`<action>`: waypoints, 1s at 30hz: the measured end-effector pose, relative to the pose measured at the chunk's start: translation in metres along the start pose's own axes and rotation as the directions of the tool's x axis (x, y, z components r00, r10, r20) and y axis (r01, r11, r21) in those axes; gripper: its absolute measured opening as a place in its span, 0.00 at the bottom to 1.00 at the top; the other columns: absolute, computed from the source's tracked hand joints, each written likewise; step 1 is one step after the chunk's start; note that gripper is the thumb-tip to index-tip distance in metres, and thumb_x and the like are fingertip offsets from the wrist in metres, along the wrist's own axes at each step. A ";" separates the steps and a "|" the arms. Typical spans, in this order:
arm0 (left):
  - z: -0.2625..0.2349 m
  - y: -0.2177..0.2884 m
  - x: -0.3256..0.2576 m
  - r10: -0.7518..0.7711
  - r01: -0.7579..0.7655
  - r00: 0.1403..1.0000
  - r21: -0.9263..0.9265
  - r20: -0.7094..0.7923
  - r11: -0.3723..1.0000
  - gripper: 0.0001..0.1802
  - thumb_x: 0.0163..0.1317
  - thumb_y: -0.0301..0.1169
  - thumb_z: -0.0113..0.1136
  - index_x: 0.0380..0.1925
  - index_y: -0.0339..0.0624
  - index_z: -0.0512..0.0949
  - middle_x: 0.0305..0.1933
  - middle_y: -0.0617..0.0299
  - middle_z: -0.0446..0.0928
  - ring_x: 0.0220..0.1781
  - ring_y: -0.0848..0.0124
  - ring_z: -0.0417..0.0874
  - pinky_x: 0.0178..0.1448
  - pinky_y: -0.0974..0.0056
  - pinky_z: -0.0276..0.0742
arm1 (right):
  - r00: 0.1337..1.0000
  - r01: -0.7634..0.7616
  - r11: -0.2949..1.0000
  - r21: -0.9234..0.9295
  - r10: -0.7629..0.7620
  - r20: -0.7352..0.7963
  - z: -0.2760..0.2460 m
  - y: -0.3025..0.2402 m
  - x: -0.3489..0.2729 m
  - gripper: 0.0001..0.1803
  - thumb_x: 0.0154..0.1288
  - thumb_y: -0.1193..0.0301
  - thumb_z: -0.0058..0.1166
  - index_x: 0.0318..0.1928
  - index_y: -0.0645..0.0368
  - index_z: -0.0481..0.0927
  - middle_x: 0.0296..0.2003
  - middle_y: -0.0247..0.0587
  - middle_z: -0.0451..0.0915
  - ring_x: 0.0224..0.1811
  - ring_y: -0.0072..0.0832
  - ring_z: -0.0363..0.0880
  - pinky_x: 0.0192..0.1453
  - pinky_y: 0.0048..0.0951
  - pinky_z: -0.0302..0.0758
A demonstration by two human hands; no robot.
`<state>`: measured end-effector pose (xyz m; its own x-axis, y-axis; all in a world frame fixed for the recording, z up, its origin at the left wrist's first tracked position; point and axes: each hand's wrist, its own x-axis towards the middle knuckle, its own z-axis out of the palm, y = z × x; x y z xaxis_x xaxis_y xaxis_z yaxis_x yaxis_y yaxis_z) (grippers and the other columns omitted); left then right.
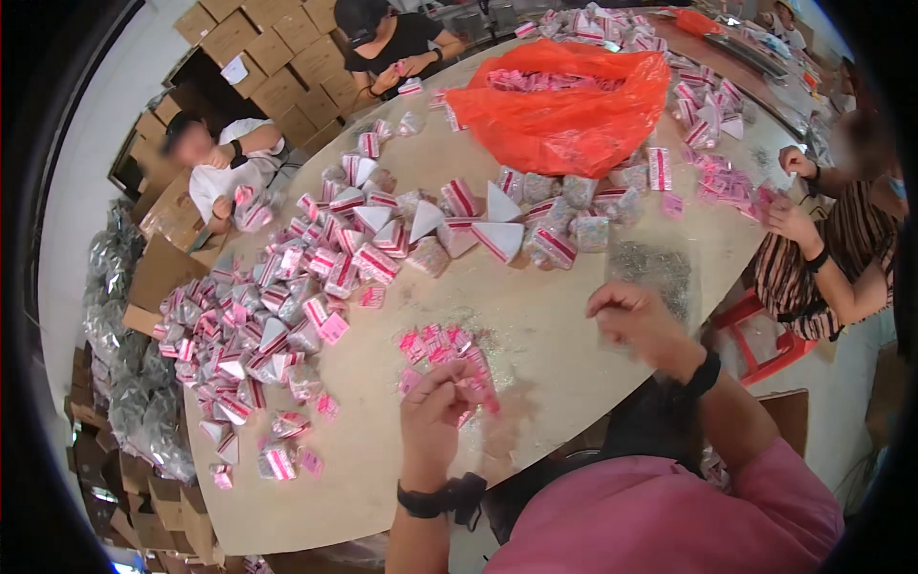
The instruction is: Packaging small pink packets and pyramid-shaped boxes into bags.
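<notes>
My left hand (435, 413) is closed in a pinch on a small pink tag (475, 385), just above the near part of the table. Beside and beyond it lies a loose pile of pink tags (435, 342). My right hand (639, 323) has its fingers curled together, slightly blurred; whatever small thing they hold cannot be made out. It hovers at the near left edge of a clear, shallow tray or bag (669, 273) of fine silvery pieces. A wide heap of clear packets (277, 335) with pink-and-white labels covers the table's left side.
A red plastic bag (564, 124) with pink items lies at the far side of the table (535, 364). More packets (550, 239) line the middle. Several people work around the table. Cardboard boxes (277, 48) are stacked behind; a red stool (760, 340) stands at the right.
</notes>
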<state>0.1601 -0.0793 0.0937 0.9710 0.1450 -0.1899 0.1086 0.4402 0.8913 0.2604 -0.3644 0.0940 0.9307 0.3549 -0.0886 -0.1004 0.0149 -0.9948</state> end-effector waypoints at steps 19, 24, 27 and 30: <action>0.021 -0.008 -0.018 0.108 -0.134 0.988 0.274 0.107 0.952 0.24 0.59 0.13 0.34 0.54 0.34 0.72 0.48 0.55 0.75 0.46 0.64 0.82 0.50 0.62 0.80 | 0.974 0.098 0.977 0.188 -0.133 0.184 0.116 0.007 0.005 0.02 0.60 0.80 0.51 0.34 0.65 0.73 0.27 0.34 0.74 0.27 0.18 0.74 0.31 0.22 0.72; 0.019 -0.010 -0.018 0.184 -0.205 0.979 0.348 0.093 0.915 0.24 0.58 0.14 0.36 0.54 0.32 0.70 0.46 0.55 0.75 0.46 0.64 0.82 0.51 0.63 0.80 | 0.972 0.047 0.982 0.184 -0.088 0.219 0.127 0.009 0.011 0.03 0.60 0.78 0.53 0.35 0.64 0.74 0.28 0.34 0.76 0.28 0.19 0.75 0.33 0.23 0.74; 0.015 -0.003 -0.015 0.039 -0.032 0.999 0.266 -0.022 0.964 0.22 0.57 0.14 0.38 0.52 0.29 0.70 0.45 0.53 0.75 0.46 0.62 0.82 0.52 0.64 0.79 | 0.950 -0.188 0.831 0.523 0.018 0.312 0.130 0.025 0.017 0.04 0.60 0.78 0.55 0.36 0.62 0.76 0.30 0.34 0.77 0.31 0.18 0.75 0.35 0.21 0.72; 0.002 -0.004 -0.015 -0.035 0.026 0.999 -0.211 -0.039 0.977 0.18 0.55 0.15 0.42 0.48 0.30 0.70 0.45 0.51 0.75 0.46 0.61 0.81 0.51 0.65 0.79 | 0.929 -0.304 0.701 0.645 0.069 0.363 0.132 0.030 0.025 0.05 0.59 0.76 0.58 0.34 0.61 0.75 0.37 0.35 0.76 0.39 0.23 0.74 0.45 0.25 0.71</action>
<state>0.1452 -0.0849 0.0940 0.9577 0.1638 -0.2364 0.0861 0.6208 0.7792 0.2342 -0.2316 0.0685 0.7302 0.6701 -0.1333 -0.5806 0.5058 -0.6380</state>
